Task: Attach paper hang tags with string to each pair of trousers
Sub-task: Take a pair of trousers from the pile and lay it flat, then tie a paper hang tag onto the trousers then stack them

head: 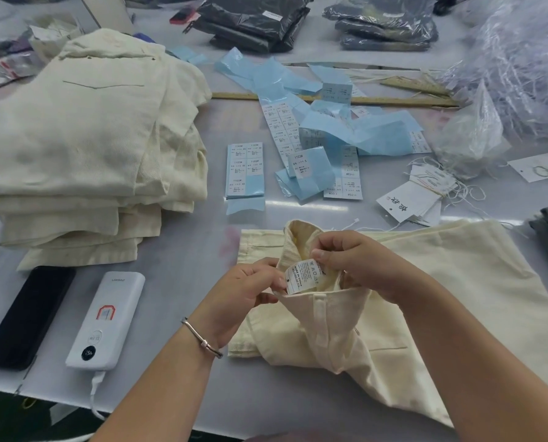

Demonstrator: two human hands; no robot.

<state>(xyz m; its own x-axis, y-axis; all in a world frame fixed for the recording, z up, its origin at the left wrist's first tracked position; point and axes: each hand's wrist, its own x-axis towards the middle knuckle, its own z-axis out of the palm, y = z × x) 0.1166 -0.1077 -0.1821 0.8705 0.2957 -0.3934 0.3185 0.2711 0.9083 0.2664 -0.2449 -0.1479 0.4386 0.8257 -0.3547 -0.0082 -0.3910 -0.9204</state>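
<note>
**Both hands on the care label at the waistband**

Far left, a black phone [27, 317] lies flat near the table's front edge, and just beside it a white power bank [105, 320] with its cable trailing off the edge. Behind them sits a tall stack of folded cream trousers [84, 148], well apart from the hands.

Moving in, here's the left hand [237, 301], a metal bracelet [202, 339] on its wrist. Its fingers are curled, thumb and fingertips pinching the lower left edge of a white care label [301, 277] sewn inside the waistband. The label reads "MADE IN CHINA" and a size letter S.

Up the table from there, blue-backed sticker sheets [301, 135] lie scattered in the middle, some overlapping, with a long wooden ruler [330, 98] running beneath them.

Back to the centre: the pair of cream trousers [410, 298] being worked on lies across the front right of the table, waistband lifted and opened up between the two hands. The right hand [359, 266] is curled over the top of the waistband, thumb pressing the upper edge of the same label, fingers gripping the fabric behind it.

Further right, a bundle of white paper hang tags [416, 194] with loose string lies just beyond the trousers, not touching either hand. One separate tag [540, 165] rests near the right edge. Behind it, a heap of clear plastic bags [505, 74].
</note>
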